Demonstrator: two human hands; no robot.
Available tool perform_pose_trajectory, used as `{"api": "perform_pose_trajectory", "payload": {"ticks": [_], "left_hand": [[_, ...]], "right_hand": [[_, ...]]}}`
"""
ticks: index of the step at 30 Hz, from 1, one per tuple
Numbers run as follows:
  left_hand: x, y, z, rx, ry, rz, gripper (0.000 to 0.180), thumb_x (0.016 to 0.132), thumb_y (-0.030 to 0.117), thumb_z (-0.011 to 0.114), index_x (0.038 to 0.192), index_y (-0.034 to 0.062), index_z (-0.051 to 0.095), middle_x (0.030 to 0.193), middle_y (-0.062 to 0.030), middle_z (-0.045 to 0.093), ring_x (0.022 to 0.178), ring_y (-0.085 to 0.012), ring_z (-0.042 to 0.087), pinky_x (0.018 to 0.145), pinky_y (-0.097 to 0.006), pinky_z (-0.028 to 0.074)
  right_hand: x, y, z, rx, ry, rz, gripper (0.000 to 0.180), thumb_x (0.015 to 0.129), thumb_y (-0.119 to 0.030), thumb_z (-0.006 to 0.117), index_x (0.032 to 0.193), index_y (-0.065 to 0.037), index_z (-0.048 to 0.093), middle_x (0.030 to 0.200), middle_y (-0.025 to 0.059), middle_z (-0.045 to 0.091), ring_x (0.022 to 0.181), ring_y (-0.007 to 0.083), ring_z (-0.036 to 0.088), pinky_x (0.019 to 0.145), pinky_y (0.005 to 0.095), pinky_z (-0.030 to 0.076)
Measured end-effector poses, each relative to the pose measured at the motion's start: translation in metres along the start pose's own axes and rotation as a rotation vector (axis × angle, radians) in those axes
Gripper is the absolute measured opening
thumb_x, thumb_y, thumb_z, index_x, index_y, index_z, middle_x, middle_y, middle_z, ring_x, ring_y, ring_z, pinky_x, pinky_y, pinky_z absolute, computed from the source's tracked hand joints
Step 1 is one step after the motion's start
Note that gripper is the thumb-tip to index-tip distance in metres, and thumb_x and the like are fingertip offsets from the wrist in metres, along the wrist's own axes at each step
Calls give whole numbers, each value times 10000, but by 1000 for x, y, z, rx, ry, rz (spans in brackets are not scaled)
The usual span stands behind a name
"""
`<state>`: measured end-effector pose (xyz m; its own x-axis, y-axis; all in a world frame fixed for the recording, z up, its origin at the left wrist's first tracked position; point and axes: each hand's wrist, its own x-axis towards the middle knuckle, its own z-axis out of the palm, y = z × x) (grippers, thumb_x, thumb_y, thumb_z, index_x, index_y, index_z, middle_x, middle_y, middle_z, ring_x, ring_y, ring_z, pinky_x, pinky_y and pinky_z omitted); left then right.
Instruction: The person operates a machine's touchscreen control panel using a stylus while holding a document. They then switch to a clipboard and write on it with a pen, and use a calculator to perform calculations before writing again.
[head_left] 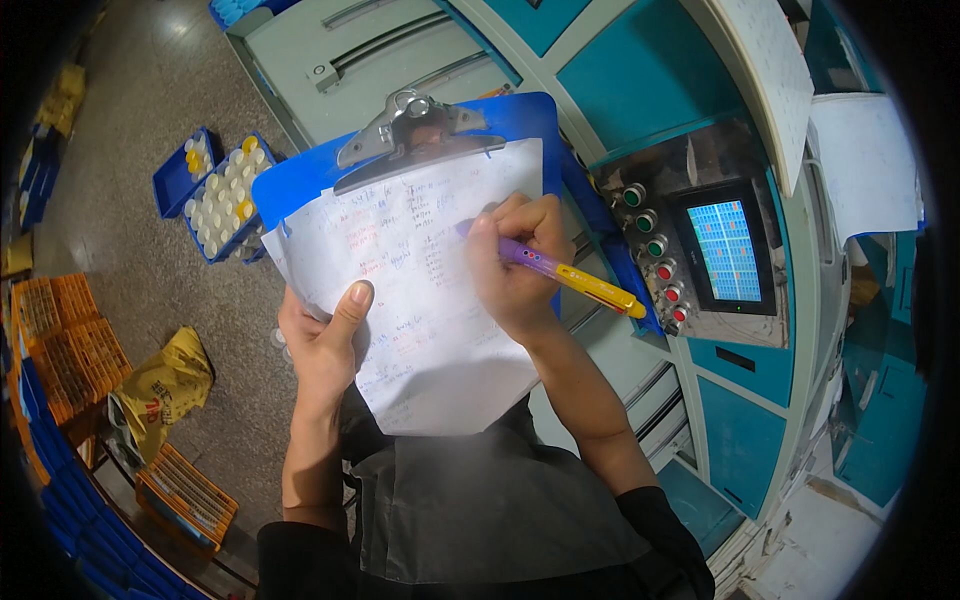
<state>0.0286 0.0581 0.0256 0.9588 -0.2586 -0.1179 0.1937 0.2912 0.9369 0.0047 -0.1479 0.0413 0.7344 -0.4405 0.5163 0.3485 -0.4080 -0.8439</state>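
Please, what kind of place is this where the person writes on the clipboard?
Probably a factory floor. The teal machine cabinet carries a control panel with a small screen and round push buttons, and on the concrete floor stand blue crates of bobbins and orange crates.

matt paper (420, 270), shiny metal clip (415, 125)

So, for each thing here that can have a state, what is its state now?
Blue clipboard: held up, clip shut on the paper.
Paper sheet: clipped, handwritten over most of it.
Purple and yellow pen: tip on the paper.
Left hand: grips the board's left edge, thumb on paper.
Right hand: closed round the pen.
Panel screen: lit, shows a coloured grid.
Blue crate: open, filled with bobbins.
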Motion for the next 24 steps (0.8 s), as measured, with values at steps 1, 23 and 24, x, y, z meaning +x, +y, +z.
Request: {"api": "perform_pose_trajectory", "payload": {"ticks": [1,23,24], "left_hand": [[0,0,0,1,-2,4,537,929,55,757,1381,-81,500,1332,-192,639,1203,-247,628,1050,-390,479],[-2,1,-2,-22,-27,-20,560,946,99,752,1386,-108,474,1359,-226,612,1254,-271,590,1103,-420,434],[-2,2,-2,-2,-26,-22,560,947,98,751,1387,-110,473,1358,-228,612,1252,-272,592,1101,-420,435]], "right_hand": [[0,0,0,7,4,1,261,855,25,729,886,-70,489,717,66,571,584,148,565,543,288,466],[28,-11,-50,-528,70,-294,215,1086,-122,510,1296,-85,535,1298,177,669,995,142,649,822,237,526],[32,-8,-51,-662,103,-395,288,1033,-77,583,1318,-95,540,1301,185,659,1070,204,631,841,291,517]]}}
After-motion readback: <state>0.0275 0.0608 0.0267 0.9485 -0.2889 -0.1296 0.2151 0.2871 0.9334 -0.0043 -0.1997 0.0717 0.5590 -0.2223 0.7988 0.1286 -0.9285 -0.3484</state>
